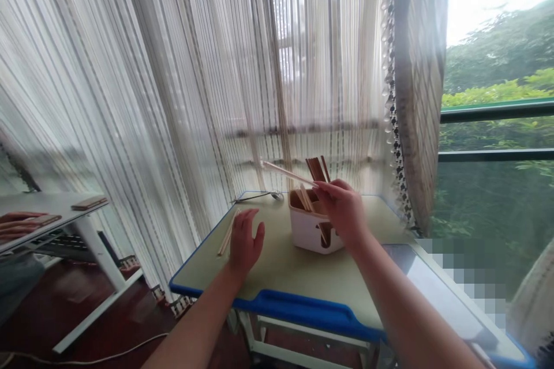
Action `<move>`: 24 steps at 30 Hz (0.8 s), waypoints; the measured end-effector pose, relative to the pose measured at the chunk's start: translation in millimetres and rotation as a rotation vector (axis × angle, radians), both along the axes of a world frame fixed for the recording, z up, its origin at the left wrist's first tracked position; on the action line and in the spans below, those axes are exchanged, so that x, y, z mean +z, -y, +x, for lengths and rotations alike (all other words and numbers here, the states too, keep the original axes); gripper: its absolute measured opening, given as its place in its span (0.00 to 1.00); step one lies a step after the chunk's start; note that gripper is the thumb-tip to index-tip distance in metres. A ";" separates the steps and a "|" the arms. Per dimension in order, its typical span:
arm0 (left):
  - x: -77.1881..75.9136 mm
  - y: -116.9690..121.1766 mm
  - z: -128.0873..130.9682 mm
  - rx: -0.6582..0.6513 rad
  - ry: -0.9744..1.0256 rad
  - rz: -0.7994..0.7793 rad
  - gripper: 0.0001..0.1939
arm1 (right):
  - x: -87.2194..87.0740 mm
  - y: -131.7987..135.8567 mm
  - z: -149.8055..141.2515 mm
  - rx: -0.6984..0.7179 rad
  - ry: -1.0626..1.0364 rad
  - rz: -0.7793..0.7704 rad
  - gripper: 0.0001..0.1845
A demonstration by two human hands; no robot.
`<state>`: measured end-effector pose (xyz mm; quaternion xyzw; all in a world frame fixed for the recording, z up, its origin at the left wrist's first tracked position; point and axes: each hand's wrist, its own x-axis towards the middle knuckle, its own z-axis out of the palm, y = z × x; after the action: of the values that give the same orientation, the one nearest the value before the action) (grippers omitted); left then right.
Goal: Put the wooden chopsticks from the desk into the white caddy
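Observation:
My right hand pinches light wooden chopsticks by one end, above a white utensil holder with a brown inside. Their far ends point up and to the left; how many there are I cannot tell. Dark brown chopsticks and pale ones stand in the holder. My left hand is over the desk with its fingers apart, holding nothing. Beside it on the left lie more light chopsticks. A metal spoon and another thin utensil rest near the far edge of the desk.
The pale green desk has a blue rim. A dark flat panel lies at its right. String curtains hang behind. At the left, another person's hands rest on a second table. A cable runs across the floor.

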<state>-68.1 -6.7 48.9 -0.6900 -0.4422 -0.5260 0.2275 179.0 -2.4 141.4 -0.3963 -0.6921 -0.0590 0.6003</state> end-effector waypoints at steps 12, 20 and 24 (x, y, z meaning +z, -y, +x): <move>122.3 -31.6 107.2 -0.717 0.672 -0.223 0.18 | -23.8 -17.2 9.2 -0.114 0.263 -0.073 0.12; 164.1 -44.1 115.4 -0.692 0.267 -0.467 0.16 | -23.8 -17.8 10.4 -0.203 0.316 0.016 0.13; 161.1 -59.6 114.0 -0.721 0.172 -0.539 0.18 | -24.3 -14.8 7.3 -0.151 0.303 -0.003 0.11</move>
<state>45.9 52.9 210.0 -0.7881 -0.3120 -0.4934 -0.1951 186.3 12.4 117.2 -0.4348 -0.7430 -0.1622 0.4823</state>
